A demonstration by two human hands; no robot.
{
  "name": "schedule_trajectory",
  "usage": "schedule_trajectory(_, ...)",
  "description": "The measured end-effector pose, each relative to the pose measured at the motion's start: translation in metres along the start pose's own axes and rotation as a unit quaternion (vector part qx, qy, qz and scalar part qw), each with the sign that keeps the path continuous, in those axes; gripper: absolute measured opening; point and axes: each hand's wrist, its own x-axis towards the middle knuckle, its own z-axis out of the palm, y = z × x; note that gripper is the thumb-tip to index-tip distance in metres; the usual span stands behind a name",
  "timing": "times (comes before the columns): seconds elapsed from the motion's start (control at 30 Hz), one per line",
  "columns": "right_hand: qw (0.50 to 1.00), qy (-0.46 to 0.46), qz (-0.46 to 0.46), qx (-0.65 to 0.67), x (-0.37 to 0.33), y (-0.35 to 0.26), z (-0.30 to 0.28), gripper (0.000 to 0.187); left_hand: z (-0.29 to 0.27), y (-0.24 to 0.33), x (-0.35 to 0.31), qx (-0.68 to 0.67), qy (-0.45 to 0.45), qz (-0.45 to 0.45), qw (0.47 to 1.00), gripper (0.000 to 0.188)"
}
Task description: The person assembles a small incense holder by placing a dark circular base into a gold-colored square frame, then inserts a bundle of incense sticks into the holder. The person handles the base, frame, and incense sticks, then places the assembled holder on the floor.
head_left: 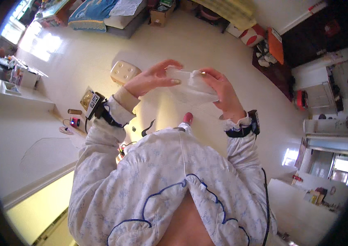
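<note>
White film [193,88], thin and see-through, possibly a bag, spans both hands above the floor [206,49]. Right hand [222,88] pinches its upper right part. Left hand [155,78] is curled at the left end, thumb and forefinger apart; cannot tell whether it grips. Risk, judged: left end slips if that hold is loose; film tears if the hands pull hard. Containers: no contents visible in the film; far cardboard box [158,18] holds green and dark items, indistinct.
</note>
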Motion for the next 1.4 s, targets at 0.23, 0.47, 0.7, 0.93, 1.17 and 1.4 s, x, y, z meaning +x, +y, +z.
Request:
schedule_trajectory(0.23, 0.980, -0.030, 0.057, -0.191, 0.132, -0.151, -0.268, 0.023, 0.073, 0.053, 0.282, 0.264, 0.023, -0.101, 0.959, 0.028)
schedule_trajectory(0.47, 0.959, -0.176, 0.003, -0.220, 0.217, -0.205, -0.381, 0.023, 0.031, 0.039, 0.366, 0.053, 0.076, 0.031, 0.995, 0.023)
schedule_trajectory(0.7, 0.904, -0.164, -0.026, -0.394, 0.418, -0.193, -0.426, 0.022, -0.116, 0.031, 0.497, 0.013, 0.089, 0.004, 0.996, 0.031)
schedule_trajectory(0.93, 0.765, -0.046, -0.196, -0.612, 0.580, -0.240, -0.420, 0.026, -0.215, 0.090, 0.593, 0.184, 0.129, -0.002, 0.975, 0.009)
schedule_trajectory(1.17, 0.840, -0.011, -0.339, -0.423, 0.688, -0.239, -0.277, 0.018, -0.206, 0.175, 0.586, 0.281, -0.026, 0.164, 0.945, 0.035)
schedule_trajectory(1.4, 0.670, -0.382, -0.091, 0.630, 0.817, -0.220, -0.151, 0.042, -0.337, 0.216, 0.660, -0.445, 0.087, 0.322, 0.831, 0.049)
